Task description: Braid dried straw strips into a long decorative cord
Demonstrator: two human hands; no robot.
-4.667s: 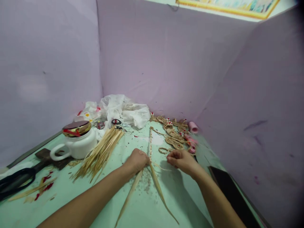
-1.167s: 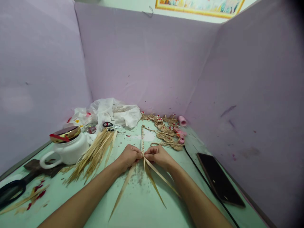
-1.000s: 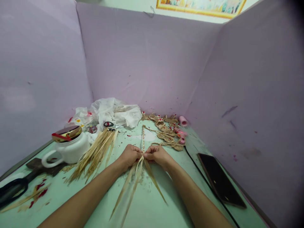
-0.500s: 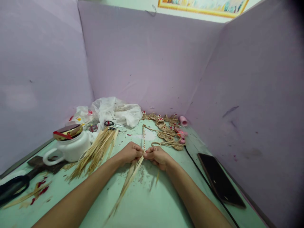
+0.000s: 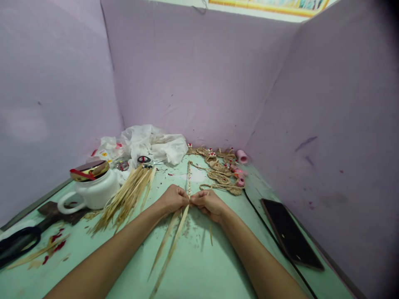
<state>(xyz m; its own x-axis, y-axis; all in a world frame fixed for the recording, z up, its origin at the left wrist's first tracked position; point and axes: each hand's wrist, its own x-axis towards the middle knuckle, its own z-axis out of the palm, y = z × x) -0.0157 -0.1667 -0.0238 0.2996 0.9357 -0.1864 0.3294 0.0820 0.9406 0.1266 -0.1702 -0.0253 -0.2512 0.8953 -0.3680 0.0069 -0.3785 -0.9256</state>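
A narrow straw braid (image 5: 188, 179) runs away from me along the table, its near end between my two hands. My left hand (image 5: 175, 199) is closed in a pinch on the straw just left of the braid's end. From the other side, my right hand (image 5: 208, 203) pinches the strands, its fingertips almost meeting the left ones. Loose straw strands (image 5: 174, 241) hang toward me from under the left hand, and a short strand tip shows below the right. The fingertips hide the exact crossing of the strands.
Left of my hands lies a bundle of dry straw (image 5: 126, 195), beside a white lidded mug (image 5: 99, 193). Black-handled scissors (image 5: 21, 243) are farther left. Coiled braids (image 5: 220, 176), a pink spool (image 5: 242, 156), a black cable (image 5: 263, 228) and a phone (image 5: 289, 234) lie right. White plastic bags (image 5: 152, 143) sit behind.
The loose strands below my hands have separated into two spread lengths. Both hands stay pinched at the braid's end. The view has tilted slightly.
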